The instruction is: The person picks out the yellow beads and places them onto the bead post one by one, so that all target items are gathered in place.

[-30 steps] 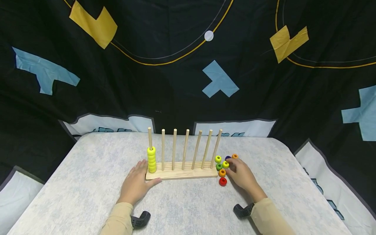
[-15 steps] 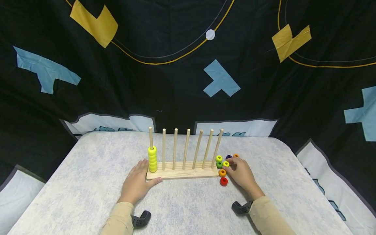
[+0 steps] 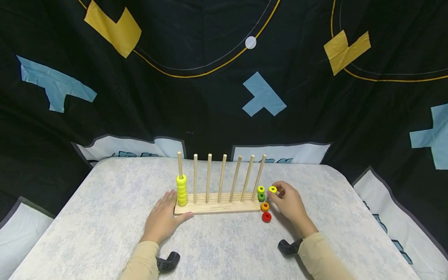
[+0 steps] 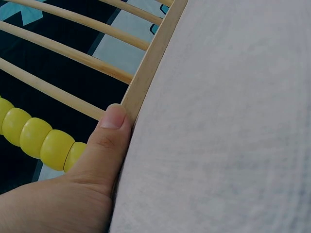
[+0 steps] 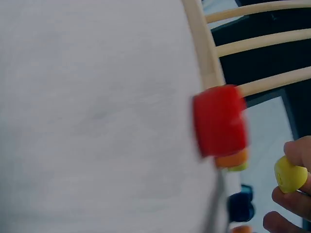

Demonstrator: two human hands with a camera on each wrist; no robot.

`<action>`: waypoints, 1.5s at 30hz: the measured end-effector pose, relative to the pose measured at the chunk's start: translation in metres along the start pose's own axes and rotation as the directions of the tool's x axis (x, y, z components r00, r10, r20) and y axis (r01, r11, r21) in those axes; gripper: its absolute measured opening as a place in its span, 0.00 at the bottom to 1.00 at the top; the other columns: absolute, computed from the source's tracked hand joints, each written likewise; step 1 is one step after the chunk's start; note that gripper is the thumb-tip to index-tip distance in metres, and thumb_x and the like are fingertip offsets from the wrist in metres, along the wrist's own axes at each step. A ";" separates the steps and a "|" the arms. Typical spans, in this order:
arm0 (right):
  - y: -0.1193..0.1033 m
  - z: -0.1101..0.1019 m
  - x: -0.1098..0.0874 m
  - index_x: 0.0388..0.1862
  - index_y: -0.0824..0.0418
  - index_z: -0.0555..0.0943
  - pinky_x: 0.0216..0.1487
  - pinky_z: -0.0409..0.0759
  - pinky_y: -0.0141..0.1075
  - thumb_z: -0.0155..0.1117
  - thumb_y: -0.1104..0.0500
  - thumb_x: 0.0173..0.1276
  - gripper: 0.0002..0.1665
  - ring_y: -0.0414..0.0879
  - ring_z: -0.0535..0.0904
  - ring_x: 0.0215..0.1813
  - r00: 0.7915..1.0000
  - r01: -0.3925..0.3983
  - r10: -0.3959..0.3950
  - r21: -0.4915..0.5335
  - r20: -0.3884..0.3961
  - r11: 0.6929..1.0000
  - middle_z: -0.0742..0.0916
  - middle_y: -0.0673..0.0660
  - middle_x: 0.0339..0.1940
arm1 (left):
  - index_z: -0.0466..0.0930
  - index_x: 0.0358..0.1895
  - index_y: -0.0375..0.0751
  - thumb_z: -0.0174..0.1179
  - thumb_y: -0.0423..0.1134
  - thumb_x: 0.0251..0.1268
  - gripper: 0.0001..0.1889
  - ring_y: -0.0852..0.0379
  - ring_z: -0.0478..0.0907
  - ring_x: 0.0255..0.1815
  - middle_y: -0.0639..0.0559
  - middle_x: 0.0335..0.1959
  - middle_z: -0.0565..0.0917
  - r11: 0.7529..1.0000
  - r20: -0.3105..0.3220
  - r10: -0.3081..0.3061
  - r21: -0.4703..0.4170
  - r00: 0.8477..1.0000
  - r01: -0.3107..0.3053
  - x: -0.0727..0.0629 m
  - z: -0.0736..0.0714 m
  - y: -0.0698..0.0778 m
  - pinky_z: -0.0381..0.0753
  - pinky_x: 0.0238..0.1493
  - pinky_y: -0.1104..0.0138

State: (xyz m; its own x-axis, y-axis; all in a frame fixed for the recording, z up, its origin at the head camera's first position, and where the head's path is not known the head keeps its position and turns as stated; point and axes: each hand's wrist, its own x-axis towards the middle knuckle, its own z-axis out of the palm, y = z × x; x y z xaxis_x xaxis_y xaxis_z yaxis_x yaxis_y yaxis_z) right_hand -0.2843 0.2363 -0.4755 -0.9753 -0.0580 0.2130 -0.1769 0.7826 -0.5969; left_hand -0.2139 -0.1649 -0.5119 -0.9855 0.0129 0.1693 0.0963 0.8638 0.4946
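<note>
My right hand [image 3: 288,200] pinches a yellow bead [image 5: 290,174] between thumb and fingers, to the right of a wooden peg rack [image 3: 217,208]. In the right wrist view the bead shows clear of the other beads. My left hand [image 3: 161,217] rests at the rack's left end, fingers straight and thumb [image 4: 114,119] against the front edge of the base. Near that hand, a stack of several yellow beads [image 3: 181,190] sits on the leftmost peg. The other pegs are bare.
By the rack's right end lie a yellow bead [image 3: 260,189], a green bead [image 3: 261,197], an orange bead [image 3: 265,207] and a red bead [image 3: 266,217]. A dark blue bead [image 5: 240,206] is behind the right hand. A dark patterned cloth [image 3: 210,109] hangs beyond the table.
My right hand has taken a yellow bead out of the loose group and shifted it slightly right and away from me. The left hand and the rack have stayed put.
</note>
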 end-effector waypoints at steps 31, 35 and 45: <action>-0.131 -0.089 0.060 0.55 0.58 0.80 0.48 0.81 0.44 0.65 0.52 0.71 0.18 0.52 0.78 0.51 0.932 0.320 -0.323 -0.045 -0.166 0.946 0.84 0.55 0.48 | 0.56 0.76 0.33 0.61 0.72 0.55 0.56 0.36 0.54 0.79 0.35 0.78 0.59 1.000 -0.003 -0.003 0.005 1.000 0.003 0.000 -0.001 0.002 0.50 0.80 0.44; -0.149 -0.083 0.061 0.56 0.59 0.79 0.49 0.80 0.43 0.63 0.52 0.73 0.18 0.51 0.77 0.51 0.909 0.380 -0.381 -0.043 -0.168 0.924 0.83 0.55 0.48 | 0.56 0.76 0.33 0.61 0.72 0.55 0.56 0.36 0.54 0.79 0.35 0.78 0.59 1.000 -0.001 -0.004 0.008 1.000 0.004 0.000 -0.002 0.002 0.50 0.80 0.44; -0.198 -0.056 0.057 0.58 0.58 0.79 0.50 0.81 0.38 0.63 0.53 0.73 0.18 0.47 0.76 0.53 0.864 0.489 -0.484 0.001 -0.136 0.872 0.84 0.52 0.52 | 0.56 0.76 0.32 0.59 0.74 0.55 0.57 0.35 0.55 0.79 0.35 0.77 0.60 1.000 -0.010 0.005 0.009 1.000 -0.005 -0.001 -0.002 0.002 0.51 0.80 0.44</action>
State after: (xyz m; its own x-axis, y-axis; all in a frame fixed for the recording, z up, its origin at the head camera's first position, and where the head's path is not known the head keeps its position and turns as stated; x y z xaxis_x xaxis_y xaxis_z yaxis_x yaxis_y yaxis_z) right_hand -0.2977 0.1127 -0.3020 -0.7395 -0.3450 0.5780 -0.6311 0.6540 -0.4171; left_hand -0.2125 -0.1640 -0.5091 -0.9835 0.0120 0.1805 0.0998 0.8682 0.4861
